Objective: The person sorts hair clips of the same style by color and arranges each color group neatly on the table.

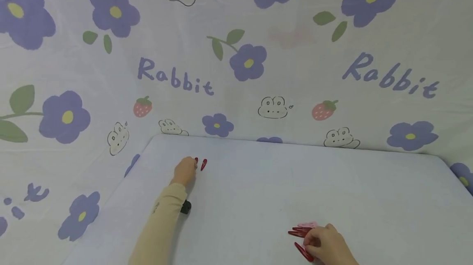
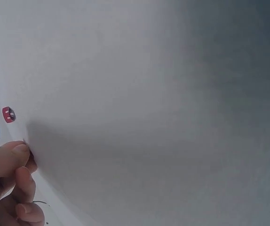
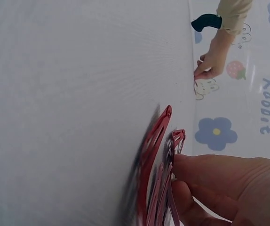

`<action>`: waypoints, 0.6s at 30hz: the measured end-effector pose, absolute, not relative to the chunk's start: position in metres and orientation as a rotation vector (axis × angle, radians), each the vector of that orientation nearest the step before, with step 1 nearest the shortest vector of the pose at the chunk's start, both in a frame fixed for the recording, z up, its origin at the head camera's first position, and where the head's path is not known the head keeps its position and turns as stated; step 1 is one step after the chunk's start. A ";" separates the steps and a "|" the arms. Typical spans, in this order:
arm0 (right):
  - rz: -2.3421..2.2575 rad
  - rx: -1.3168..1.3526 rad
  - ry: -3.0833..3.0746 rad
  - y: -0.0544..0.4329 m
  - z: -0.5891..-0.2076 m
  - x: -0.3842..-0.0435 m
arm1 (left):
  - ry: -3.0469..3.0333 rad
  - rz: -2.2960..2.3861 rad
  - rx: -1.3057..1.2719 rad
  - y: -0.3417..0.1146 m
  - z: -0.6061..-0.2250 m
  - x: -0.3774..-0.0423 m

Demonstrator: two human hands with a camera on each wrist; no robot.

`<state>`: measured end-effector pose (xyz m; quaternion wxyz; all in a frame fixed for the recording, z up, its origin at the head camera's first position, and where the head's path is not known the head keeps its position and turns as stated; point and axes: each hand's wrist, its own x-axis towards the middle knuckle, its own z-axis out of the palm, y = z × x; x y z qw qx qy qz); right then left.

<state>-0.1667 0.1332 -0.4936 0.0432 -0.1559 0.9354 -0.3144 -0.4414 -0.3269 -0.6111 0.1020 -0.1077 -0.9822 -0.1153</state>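
Near the smooth table's [image 1: 251, 191] far-left corner, the left hand [image 1: 185, 171] pinches a red clip [image 1: 196, 160]; well apart, the right hand [image 1: 328, 243] pinches a second clip [image 3: 179, 135] beside slim, glossy clips [image 1: 300, 232].

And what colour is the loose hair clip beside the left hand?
Red; the loose hair clip shows best in the head view.

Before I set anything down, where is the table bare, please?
The table is bare between the red clips by the left hand and the clip cluster, and beyond to the far edge. Crowded: at the right hand.
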 end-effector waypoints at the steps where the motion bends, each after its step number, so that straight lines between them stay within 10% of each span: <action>1: -0.970 -0.490 2.855 0.134 -0.494 -0.167 | -2.944 -0.338 -0.289 -0.326 -0.611 -0.443; 10: -0.959 -0.441 2.785 0.142 -0.492 -0.162 | -2.886 -0.251 -0.290 -0.370 -0.741 -0.532; 18: -1.042 -0.540 2.738 0.145 -0.493 -0.163 | -2.825 -0.275 -0.315 -0.339 -0.650 -0.466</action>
